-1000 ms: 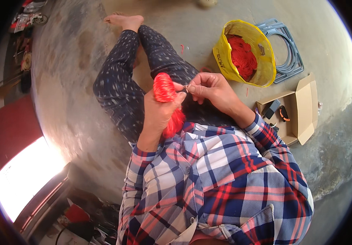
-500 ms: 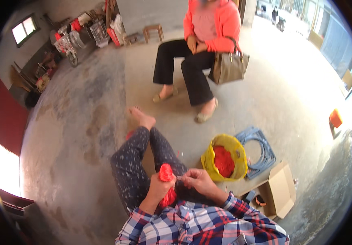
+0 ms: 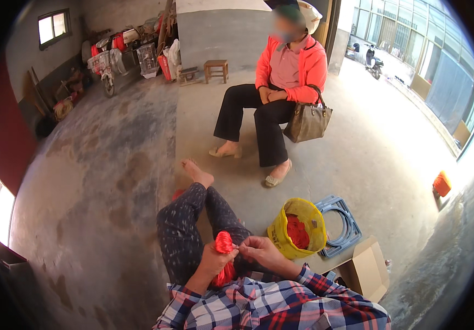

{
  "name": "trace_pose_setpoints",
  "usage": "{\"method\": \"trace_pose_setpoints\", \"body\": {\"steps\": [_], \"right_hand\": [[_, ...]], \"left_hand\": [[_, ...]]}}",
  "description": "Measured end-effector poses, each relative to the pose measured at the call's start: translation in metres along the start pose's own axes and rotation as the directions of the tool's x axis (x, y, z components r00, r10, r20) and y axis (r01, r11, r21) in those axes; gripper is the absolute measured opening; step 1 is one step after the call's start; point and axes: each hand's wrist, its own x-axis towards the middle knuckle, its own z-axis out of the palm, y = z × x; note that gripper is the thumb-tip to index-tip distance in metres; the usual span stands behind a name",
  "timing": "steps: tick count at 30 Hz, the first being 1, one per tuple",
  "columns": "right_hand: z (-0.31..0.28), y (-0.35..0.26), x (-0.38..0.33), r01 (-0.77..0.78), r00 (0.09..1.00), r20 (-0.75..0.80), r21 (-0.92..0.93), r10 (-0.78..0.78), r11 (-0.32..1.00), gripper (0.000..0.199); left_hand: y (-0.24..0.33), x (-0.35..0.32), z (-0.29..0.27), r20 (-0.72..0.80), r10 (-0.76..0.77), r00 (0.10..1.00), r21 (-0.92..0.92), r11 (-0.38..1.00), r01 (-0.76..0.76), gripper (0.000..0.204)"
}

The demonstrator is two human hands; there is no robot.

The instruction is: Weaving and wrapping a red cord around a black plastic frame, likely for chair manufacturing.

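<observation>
Starting at the left, clutter is seen stacked by the far wall – a parked bicycle [image 3: 103,69] among it – with bare concrete floor [image 3: 99,181] spreading below. Nearer the middle, the red tassel bundle [image 3: 224,243] is held upright over the lap, its long axis running roughly top to bottom: rounded head above the fist, loose strands hanging beneath. The left hand [image 3: 216,257] is clamped around the bundle's waist, fingers wrapped tight. Just to the right, the right hand [image 3: 259,250] is brought in touching the bundle's head, fingertips pinched together on what looks like a fine thread – too small to be told for sure. So the bundle lies immediately left of the right hand, and the left hand is the nearer, being on it already. Further right, a yellow bucket [image 3: 298,228] of red material is set on the floor, a blue frame [image 3: 342,225] behind it, an open cardboard box [image 3: 364,269] beside. Beyond, a seated person [image 3: 281,93] is facing this way, a small wooden stool [image 3: 215,69] behind them.
</observation>
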Motion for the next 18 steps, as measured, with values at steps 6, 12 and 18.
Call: {"method": "trace_pose_setpoints", "body": {"steps": [6,12,18], "right_hand": [[0.013,0.003,-0.002,0.039,0.991,0.132,-0.046,-0.033,0.998,0.017],[0.016,-0.006,0.007,0.013,0.998,0.061,0.170,-0.024,0.985,0.004],[0.030,-0.003,0.002,-0.248,0.961,0.212,0.394,0.175,0.885,0.003]], "left_hand": [[0.004,-0.011,-0.012,0.011,0.035,0.999,-0.138,0.990,-0.033,0.007],[0.006,-0.022,-0.018,0.141,0.054,0.989,-0.066,0.997,-0.045,0.011],[-0.018,-0.016,-0.026,0.059,0.136,0.989,0.077,0.987,-0.141,0.014]]}}
